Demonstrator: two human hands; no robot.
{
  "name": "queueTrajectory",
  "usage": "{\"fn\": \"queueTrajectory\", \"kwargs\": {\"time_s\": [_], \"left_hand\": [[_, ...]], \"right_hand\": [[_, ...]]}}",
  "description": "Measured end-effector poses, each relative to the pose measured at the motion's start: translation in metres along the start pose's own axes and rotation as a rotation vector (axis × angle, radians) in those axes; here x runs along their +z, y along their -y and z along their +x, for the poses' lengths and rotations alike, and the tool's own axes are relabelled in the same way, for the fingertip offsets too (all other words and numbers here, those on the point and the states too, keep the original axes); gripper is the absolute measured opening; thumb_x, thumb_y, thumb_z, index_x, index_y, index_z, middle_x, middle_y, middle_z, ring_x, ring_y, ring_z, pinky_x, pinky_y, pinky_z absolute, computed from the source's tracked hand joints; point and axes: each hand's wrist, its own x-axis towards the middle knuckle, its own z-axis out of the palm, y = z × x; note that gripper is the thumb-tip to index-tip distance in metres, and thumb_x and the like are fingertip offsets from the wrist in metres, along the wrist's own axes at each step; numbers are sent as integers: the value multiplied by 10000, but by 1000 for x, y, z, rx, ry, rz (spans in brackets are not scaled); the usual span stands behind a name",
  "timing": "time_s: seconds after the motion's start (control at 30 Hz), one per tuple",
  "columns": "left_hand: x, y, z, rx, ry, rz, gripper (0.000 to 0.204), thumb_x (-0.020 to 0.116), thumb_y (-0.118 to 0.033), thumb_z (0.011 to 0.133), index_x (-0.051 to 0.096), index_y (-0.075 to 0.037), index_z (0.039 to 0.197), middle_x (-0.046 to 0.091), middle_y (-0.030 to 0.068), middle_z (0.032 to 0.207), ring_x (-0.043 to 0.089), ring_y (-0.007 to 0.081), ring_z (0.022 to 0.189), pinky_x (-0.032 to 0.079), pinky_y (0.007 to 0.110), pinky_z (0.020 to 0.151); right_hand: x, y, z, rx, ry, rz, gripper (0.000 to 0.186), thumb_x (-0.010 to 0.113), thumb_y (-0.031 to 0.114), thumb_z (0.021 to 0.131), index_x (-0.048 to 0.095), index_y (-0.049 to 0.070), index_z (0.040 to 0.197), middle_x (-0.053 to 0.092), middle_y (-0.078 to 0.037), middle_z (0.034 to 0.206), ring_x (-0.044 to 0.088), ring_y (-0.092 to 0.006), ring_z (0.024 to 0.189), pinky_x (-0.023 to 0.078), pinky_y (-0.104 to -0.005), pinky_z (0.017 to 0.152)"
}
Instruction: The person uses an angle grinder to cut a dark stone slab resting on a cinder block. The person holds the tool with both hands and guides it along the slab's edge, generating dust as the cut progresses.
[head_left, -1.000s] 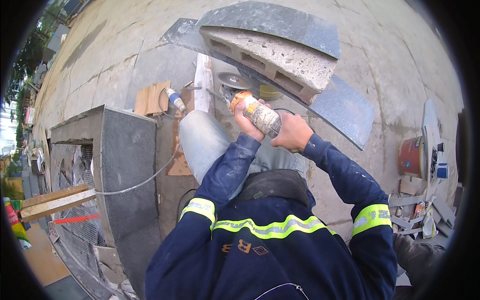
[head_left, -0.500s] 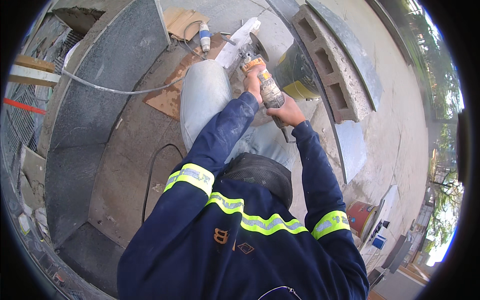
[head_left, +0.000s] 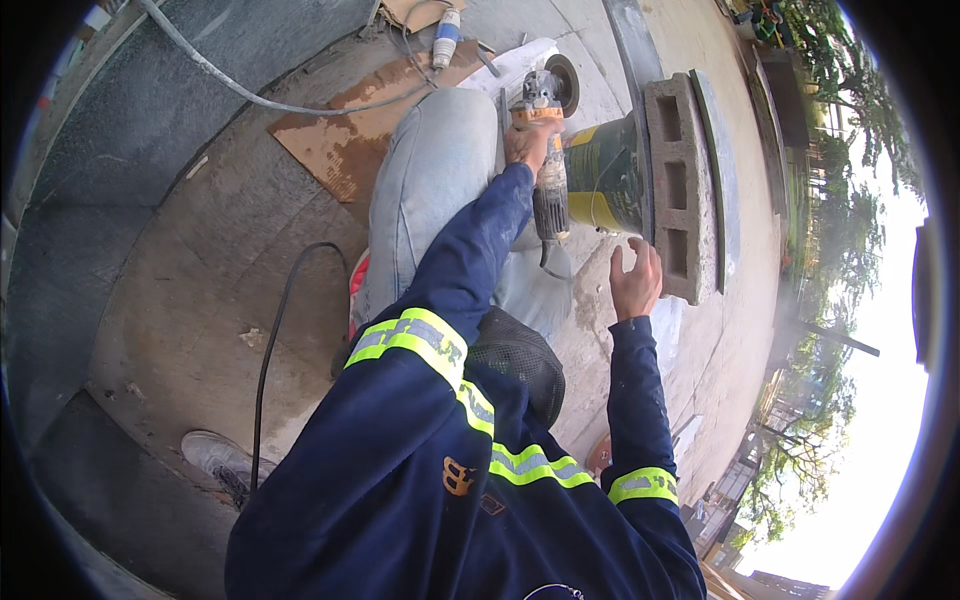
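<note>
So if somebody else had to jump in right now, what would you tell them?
Left hand grips the angle grinder over the lap, disc end away from the body. Right hand is open, off the tool, beside the concrete block. The block stands on edge against a grey stone slab. A black cable lies on the ground at left. No cut visible yet.

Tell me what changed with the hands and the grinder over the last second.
The right hand let go of the orange-and-grey angle grinder and now hovers open beside the grey hollow concrete block. The left hand kept its grip, now holding the grinder alone. The grinder stayed over the light-blue-trousered knee.
</note>
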Motion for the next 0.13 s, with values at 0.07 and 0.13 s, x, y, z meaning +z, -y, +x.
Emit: {"fn": "queueTrajectory", "kwargs": {"time_s": [0.07, 0.13], "left_hand": [[-1, 2, 3, -15, -64, -12, 394, 760, -122, 638, 620, -6, 988, 642, 96, 890, 629, 203, 739, 523, 342, 674], [-1, 0, 7, -19, -97, -25, 402, 759, -122, 639, 618, -6, 997, 642, 98, 897, 631, 205, 750, 523, 344, 681]], "right_hand": [[-2, -13, 25, -113, -78, -200, 267, 665, 201, 790, 597, 89, 1023, 622, -64, 944, 576, -239, 932, 422, -374, 818], [4, -18, 55, -149, -57, -328, 330, 678, 231, 784, 586, 100, 1072, 610, -54, 1005, 554, -225, 989, 399, -375, 860]]}}
